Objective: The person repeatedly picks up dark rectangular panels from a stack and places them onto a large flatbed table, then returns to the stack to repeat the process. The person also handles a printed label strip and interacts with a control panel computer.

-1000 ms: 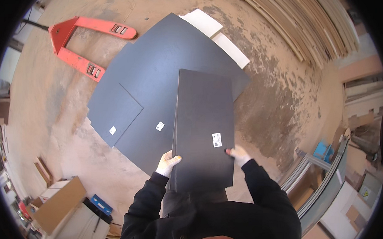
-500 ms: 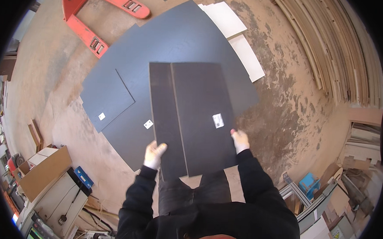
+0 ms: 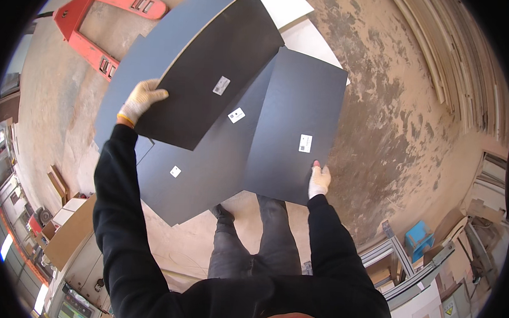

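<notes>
My left hand (image 3: 141,99), in a pale work glove, grips the left edge of a dark board (image 3: 230,55) with a white label. That board is tilted, its pale left edge raised above the stack. My right hand (image 3: 320,180), gloved too, pinches the lower right edge of a second dark board (image 3: 296,115), which also bears a white label. The two boards stand apart at their near ends and come together near their far corners. Beneath them lies a stack of large dark grey boards (image 3: 196,182) with small labels. The fingers under each board are hidden.
An orange-red pallet jack (image 3: 78,29) stands at the far left. White boards (image 3: 284,9) lie beyond the stack. Long wooden strips (image 3: 435,47) are piled at the far right. A blue stool-like object (image 3: 418,240) and metal frames sit at the near right, a cardboard box (image 3: 72,236) at the near left.
The two boards, held side by side before, are now spread apart. My left hand has moved left and away from me, tilting its board; my right hand still holds the other.
</notes>
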A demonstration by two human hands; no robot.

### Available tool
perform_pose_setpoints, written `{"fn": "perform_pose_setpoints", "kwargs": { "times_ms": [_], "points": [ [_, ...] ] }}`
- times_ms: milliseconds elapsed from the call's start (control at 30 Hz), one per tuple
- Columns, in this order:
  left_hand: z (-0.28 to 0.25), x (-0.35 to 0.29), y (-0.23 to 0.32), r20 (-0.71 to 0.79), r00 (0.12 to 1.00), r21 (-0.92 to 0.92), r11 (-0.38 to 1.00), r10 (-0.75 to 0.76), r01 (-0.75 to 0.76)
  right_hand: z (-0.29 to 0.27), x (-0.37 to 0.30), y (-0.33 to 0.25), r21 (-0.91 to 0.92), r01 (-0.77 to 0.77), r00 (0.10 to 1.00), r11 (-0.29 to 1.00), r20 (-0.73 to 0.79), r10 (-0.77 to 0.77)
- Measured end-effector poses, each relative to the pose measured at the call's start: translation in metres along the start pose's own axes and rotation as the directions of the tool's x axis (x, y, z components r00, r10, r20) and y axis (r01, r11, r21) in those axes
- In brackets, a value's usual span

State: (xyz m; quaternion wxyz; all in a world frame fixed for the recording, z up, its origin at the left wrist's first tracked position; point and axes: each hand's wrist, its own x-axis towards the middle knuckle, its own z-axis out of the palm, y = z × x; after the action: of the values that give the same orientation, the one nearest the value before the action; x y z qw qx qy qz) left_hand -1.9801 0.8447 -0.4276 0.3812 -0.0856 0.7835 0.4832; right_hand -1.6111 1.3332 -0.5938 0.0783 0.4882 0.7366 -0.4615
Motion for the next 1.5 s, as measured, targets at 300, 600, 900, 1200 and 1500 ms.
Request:
{"fn": "perform_pose_setpoints", "kwargs": {
  "times_ms": [300, 600, 900, 1200, 1500],
  "points": [
    [-0.025, 0.067, -0.045, -0.502, 0.802, 0.815, 0.487, 0.323, 0.314, 0.083, -0.045, 0.031, 0.051, -0.043, 0.995, 0.998, 0.090, 0.038],
    [0.174, -0.079, -0.222, -0.531, 0.827, 0.512, 0.709, -0.183, 0.485, 0.138, -0.021, 0.019, -0.263, -0.458, 0.456, 0.849, 0.750, 0.478],
    [0.365, -0.187, -0.322, -0.196, 0.700, -0.355, 0.715, -0.687, 0.602, 0.145, 0.036, -0.022, 0.175, -0.507, 0.711, 0.844, 0.639, 0.295],
    [0.392, -0.179, -0.261, -0.088, 0.897, -0.471, 0.812, -0.433, 0.345, 0.142, -0.001, -0.042, 0.248, -0.407, 0.710, 0.879, 0.692, 0.134],
    [0.418, -0.281, -0.295, 0.090, 0.982, 0.078, 0.984, -0.165, 0.158, -0.060, -0.066, 0.087, -0.118, 0.301, 0.588, 0.946, 0.804, -0.087]
  ]
}}
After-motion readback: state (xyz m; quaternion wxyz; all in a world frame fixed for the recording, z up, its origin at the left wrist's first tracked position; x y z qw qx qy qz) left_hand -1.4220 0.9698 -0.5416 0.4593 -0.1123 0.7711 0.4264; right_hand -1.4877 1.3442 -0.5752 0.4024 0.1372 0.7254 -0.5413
